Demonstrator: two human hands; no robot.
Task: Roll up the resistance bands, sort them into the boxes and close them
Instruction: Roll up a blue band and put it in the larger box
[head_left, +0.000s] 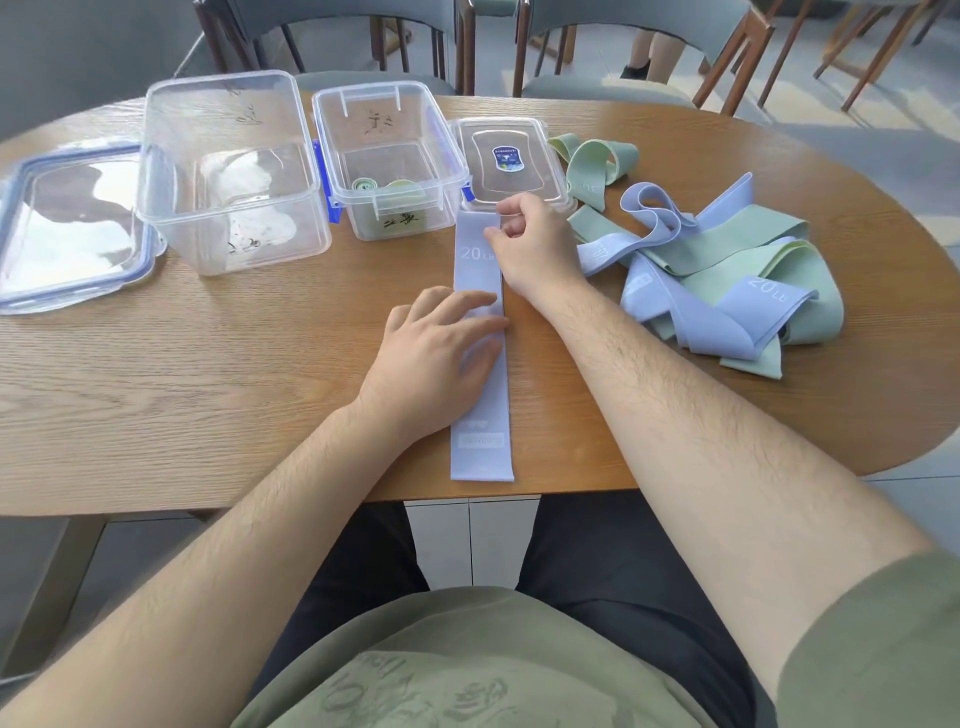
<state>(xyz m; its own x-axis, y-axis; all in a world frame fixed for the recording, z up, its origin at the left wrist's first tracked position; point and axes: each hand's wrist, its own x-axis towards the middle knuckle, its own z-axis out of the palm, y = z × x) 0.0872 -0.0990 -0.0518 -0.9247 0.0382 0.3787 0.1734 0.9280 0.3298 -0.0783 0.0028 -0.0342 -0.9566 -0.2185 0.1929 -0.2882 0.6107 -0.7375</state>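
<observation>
A lavender resistance band (480, 415) marked 20 LB lies flat and straight on the wooden table (208, 374), running from the near edge toward the boxes. My left hand (441, 358) presses on its middle with straight fingers. My right hand (530, 239) pinches the band's far end. A small clear box (389, 156) holds rolled green bands. A larger clear box (228, 171) to its left stands open. A pile of loose lavender and green bands (727, 280) lies to the right.
A large lid with blue clips (67, 228) lies at the far left. A small lid (511, 161) rests right of the small box, just beyond my right hand. Chairs stand behind the table, and a person's legs show at the back right.
</observation>
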